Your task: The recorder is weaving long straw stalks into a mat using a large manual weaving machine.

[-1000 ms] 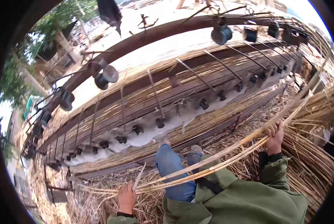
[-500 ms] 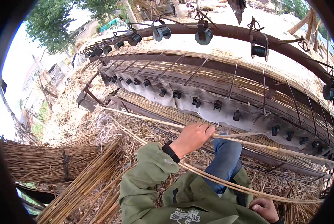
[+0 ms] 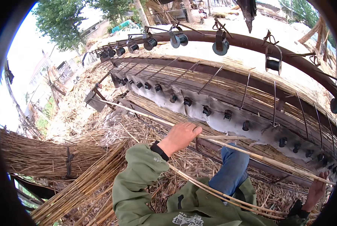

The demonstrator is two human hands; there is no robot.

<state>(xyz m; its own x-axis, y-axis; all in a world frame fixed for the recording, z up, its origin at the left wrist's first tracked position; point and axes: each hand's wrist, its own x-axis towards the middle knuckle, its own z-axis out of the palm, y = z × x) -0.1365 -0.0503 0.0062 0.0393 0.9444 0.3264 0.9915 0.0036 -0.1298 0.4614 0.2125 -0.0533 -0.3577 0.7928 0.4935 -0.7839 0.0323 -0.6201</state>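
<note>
My left hand is closed around a long pale reed stalk, which slants from the upper left down to the far right. A short split piece also sticks out by those fingers. My right hand is at the far right, fingers stretched upward and flat against the stalk's right end. Lower down, a few more reeds pass under my left wrist and across my lap; whether the left hand holds them too is hidden. Just beyond lies a long metal frame with a pale strip carrying a row of dark spools.
A curved rusty pipe with hanging wire reels arches over the frame. Thin metal rods slant up from it. At left are a tied reed bundle and loose stalks. Straw litters the ground around my knee.
My right hand has risen from beside my lap to the right end of the stalk, its fingers straightening. The left hand keeps its grip, shifted slightly left in view. The view has turned a little.
</note>
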